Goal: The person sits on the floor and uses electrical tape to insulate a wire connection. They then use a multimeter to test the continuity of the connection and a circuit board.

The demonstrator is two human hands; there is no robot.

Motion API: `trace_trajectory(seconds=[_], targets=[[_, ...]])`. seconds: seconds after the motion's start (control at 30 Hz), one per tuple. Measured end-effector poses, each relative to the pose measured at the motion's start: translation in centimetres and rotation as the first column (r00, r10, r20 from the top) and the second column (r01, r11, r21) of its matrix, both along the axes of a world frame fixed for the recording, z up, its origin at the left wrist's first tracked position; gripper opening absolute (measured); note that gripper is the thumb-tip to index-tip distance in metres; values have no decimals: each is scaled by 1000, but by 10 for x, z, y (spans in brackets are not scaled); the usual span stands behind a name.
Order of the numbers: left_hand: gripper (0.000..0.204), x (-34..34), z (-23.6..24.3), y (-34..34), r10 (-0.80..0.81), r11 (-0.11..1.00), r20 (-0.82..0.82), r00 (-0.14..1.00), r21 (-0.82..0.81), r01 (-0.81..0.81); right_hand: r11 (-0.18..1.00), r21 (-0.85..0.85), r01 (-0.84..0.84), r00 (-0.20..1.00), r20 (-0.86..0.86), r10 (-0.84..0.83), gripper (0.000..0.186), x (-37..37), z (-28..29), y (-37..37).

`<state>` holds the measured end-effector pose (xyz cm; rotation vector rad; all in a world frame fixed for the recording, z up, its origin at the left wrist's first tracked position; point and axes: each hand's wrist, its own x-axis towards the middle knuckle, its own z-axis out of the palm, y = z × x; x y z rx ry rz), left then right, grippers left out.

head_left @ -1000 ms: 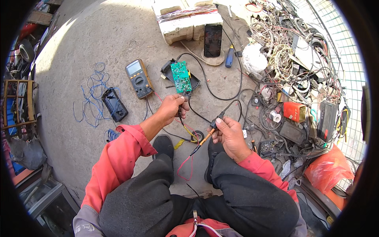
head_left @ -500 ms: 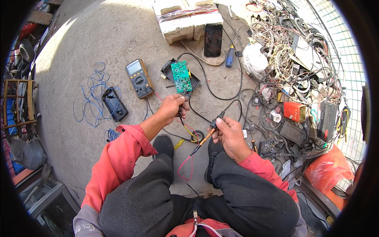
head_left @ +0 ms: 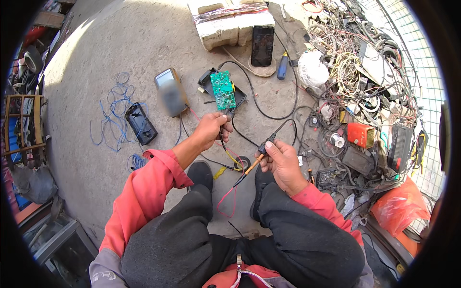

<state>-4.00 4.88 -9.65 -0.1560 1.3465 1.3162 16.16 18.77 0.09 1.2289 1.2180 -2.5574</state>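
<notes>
I watch a tight pinch on either side of centre frame.
Right of centre, the right hand (head_left: pixel 284 165), thumb uppermost, grips a slim orange-and-black probe (head_left: pixel 250 165) against a black plastic connector (head_left: pixel 263 146), the probe slanting lower-left; at centre, the left hand (head_left: pixel 210 130), back upward, pinches a thin black-and-yellow probe (head_left: pixel 229 155) below a green rectangular circuit board (head_left: pixel 222 91).

The view slides slightly: the phone (head_left: pixel 262 46), screwdriver (head_left: pixel 282 67) and board (head_left: pixel 223 90) now sit a little higher and farther right than before. The left hand (head_left: pixel 212 130), right hand (head_left: pixel 283 164) and orange probe (head_left: pixel 252 166) also appear slightly farther right. A hazy blur now covers the dial and lower body of the meter (head_left: pixel 171 92), sharp earlier.
</notes>
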Motion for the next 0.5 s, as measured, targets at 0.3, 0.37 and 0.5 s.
trace_trajectory(seconds=[0.3, 0.37, 0.5], targets=[[25, 3, -4, -2, -12, 1000, 12, 1000, -14, 13, 1000, -6, 3, 1000, 5, -3, 23, 0, 0, 0], [25, 4, -7, -1, -20, 1000, 12, 1000, -21, 20, 1000, -8, 6, 1000, 4, -6, 23, 0, -1, 0], [25, 4, -9, -1, -25, 999, 21, 999, -40, 26, 1000, -11, 8, 1000, 3, -8, 24, 0, -1, 0]])
